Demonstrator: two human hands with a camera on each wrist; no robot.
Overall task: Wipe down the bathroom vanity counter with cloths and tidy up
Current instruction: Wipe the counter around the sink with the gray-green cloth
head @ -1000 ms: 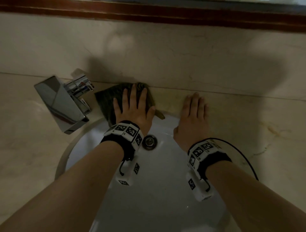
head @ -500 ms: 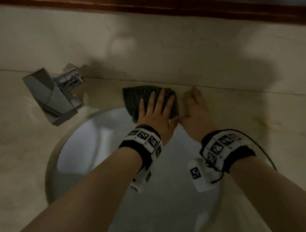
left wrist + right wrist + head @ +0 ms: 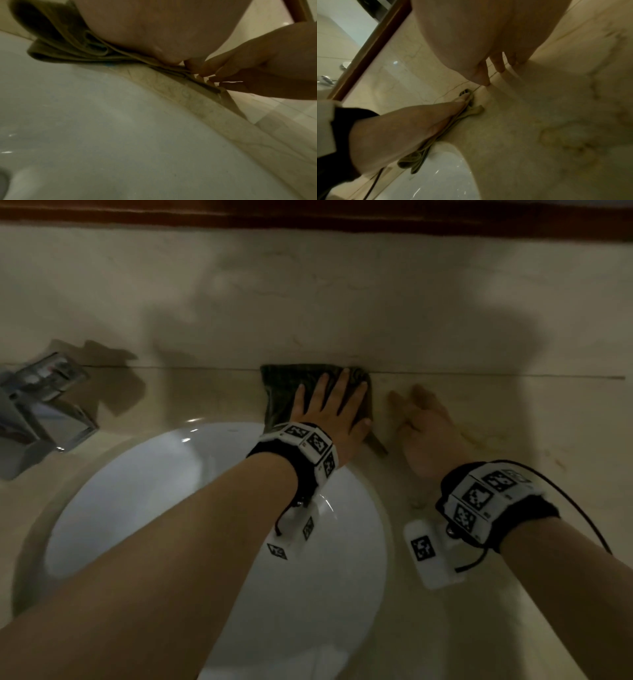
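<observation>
Wiping the pale marble surface (image 3: pixel 513 412) beyond the white oval basin (image 3: pixel 154 491).

Left hand (image 3: pixel 329 412) flat, fingers straight, pressing the folded dark green cloth (image 3: pixel 277 392) at the far edge against the wall joint. Right hand (image 3: pixel 424 433) just right of it, fingers loosely extended, fingertips on bare marble, gripping nothing. Chrome square tap (image 3: pixel 44 405) far left.
</observation>
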